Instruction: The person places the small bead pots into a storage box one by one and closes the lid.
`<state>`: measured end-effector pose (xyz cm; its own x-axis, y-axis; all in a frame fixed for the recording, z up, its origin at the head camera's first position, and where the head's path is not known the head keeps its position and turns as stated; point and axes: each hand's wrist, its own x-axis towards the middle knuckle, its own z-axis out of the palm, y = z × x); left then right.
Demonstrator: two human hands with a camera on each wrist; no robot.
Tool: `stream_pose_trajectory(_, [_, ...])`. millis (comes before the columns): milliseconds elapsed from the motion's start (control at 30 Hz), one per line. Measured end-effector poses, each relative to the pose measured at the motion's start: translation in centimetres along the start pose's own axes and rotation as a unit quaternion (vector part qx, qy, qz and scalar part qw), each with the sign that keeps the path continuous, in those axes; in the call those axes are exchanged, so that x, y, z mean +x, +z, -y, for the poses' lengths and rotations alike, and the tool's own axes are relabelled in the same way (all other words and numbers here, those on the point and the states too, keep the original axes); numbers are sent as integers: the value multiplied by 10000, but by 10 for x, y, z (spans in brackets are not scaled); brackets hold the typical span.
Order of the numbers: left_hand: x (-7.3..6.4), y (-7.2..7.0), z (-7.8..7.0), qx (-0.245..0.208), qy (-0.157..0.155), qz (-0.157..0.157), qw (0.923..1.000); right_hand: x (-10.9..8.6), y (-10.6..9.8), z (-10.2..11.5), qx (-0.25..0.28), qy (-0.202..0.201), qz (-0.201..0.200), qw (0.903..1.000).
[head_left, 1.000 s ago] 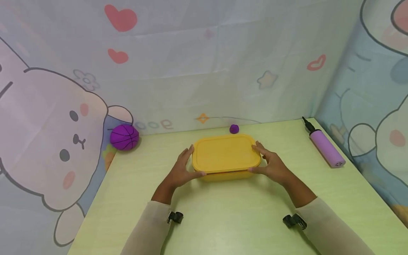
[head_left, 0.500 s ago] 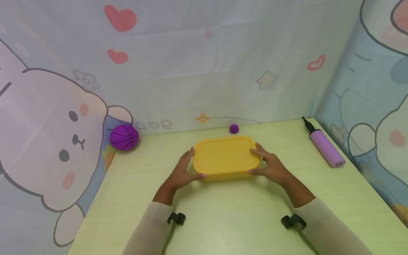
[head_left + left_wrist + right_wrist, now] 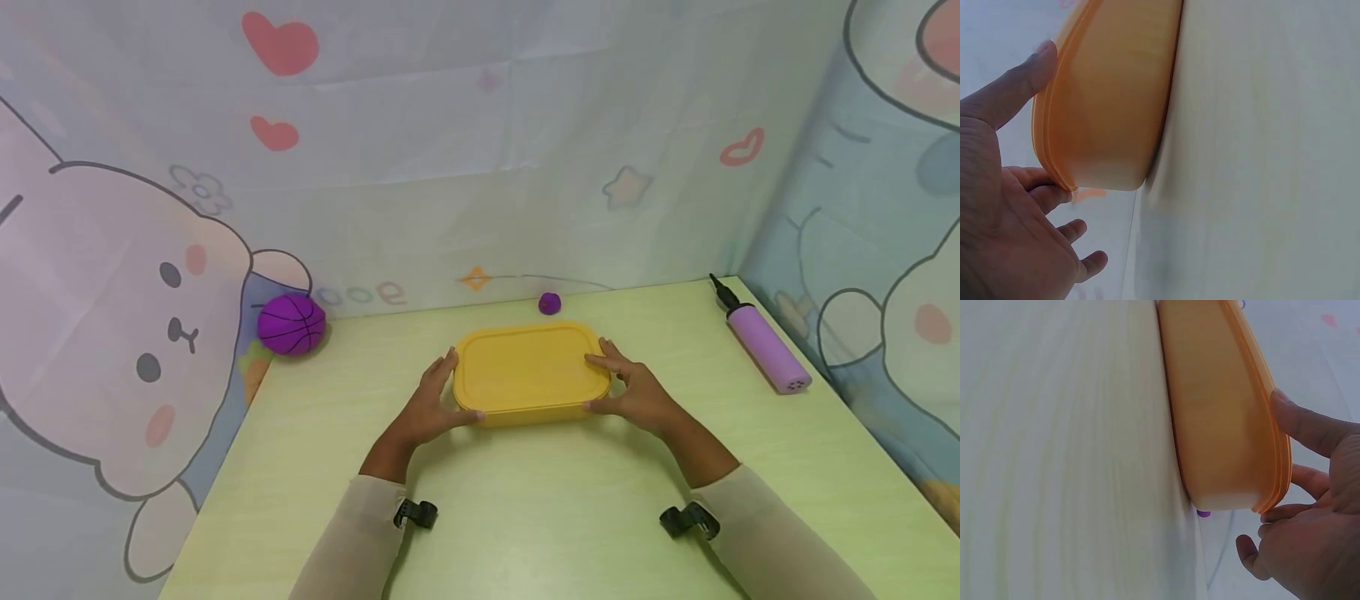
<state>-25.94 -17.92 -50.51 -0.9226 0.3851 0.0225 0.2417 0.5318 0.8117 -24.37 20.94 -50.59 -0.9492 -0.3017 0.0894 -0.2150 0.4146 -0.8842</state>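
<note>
A yellow plastic food container [image 3: 536,415] stands on the table, its yellow lid [image 3: 528,367] lying level over it. My left hand [image 3: 426,408] grips the left end of the lid, thumb at the front edge and fingers at the side. At the other end my right hand [image 3: 637,396] holds the lid with its thumb at the front corner and a finger across the top. In the left wrist view, the thumb and nearest fingers touch the lid rim while the others stick out free. The container's inside is hidden.
A purple basketball [image 3: 292,324] sits at the table's back left. Behind the container lies a small purple object [image 3: 550,303], its kind unclear. A lilac hand pump [image 3: 767,346] with a black nozzle rests near the right edge. Printed cloth [image 3: 450,167] hangs behind the table [image 3: 517,517].
The dark gap under the lid's front edge has closed, and the lid sits slightly lower. The right hand's finger has moved a little inward over the lid. Both hands stay at its ends.
</note>
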Motion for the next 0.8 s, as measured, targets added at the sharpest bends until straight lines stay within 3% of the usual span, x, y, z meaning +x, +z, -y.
stream_pose_trajectory(367, [-1,0,5,77,-82,291,9995,-1,2,-1,83,110,16,9999])
stream_pose_trajectory(800, [-4,7,10,113,-223,343,9991,-2,-1,-9,-80,147,107,9998])
